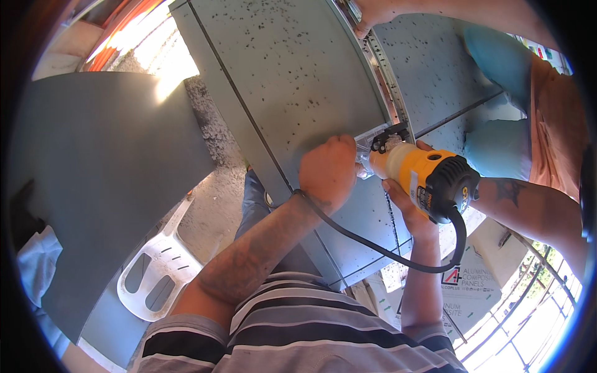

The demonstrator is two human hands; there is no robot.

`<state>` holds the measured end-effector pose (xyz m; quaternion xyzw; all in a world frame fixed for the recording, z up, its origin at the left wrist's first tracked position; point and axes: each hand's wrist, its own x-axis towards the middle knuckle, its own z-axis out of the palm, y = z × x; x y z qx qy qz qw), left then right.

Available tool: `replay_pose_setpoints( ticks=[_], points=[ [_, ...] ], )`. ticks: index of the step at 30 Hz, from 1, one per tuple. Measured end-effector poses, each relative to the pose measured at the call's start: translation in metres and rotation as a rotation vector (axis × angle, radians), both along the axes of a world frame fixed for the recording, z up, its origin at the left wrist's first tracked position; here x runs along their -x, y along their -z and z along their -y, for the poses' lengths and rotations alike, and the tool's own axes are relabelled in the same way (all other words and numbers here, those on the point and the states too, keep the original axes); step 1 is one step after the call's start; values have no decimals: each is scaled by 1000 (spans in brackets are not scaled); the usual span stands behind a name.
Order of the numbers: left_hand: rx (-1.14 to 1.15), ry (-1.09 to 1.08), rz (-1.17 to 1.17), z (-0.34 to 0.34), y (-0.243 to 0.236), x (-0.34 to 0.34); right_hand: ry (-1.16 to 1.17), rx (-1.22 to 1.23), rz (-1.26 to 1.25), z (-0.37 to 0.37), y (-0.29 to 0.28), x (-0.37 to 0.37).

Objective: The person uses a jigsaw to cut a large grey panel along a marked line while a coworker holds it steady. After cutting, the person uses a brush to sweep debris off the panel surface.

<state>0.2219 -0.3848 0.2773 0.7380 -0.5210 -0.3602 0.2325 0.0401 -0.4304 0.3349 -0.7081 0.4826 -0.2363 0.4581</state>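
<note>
A yellow and black trim router [418, 176] lies tilted over a grey panel [292, 68], its base against a long metal straightedge [387, 74]. My right hand [407, 202] wraps round the router's body from below. My left hand [328, 171] is closed at the clear base, its fingertips mostly hidden. From the router's end a black cord [367, 248] loops back across my left wrist. Dark chips are scattered over the panel, and straight dark grooves [230, 99] run along it. The bit is hidden.
Another person's hand [373, 13] rests on the straightedge's far end. That side's tattooed forearm [528, 198] reaches behind the router, its hand mostly hidden. A white plastic chair [140, 264] and a large grey sheet [99, 168] stand left. Printed panels [472, 280] lie lower right.
</note>
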Motion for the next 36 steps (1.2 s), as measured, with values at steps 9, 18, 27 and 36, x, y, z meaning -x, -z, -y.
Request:
replay_pose_setpoints(
  ticks=[9, 18, 27, 36],
  points=[
    [-4, 14, -3, 11, -2, -17, -35, 25, 36, 10, 7, -11],
    [21, 49, 31, 21, 1, -30, -48, -69, -105, 24, -11, -31],
    [66, 51, 53, 30, 4, -42, -17, 129, -160, 35, -13, -42],
    [85, 85, 31, 40, 12, -60, 24, -48, -17, 42, -7, -55]
  ],
)
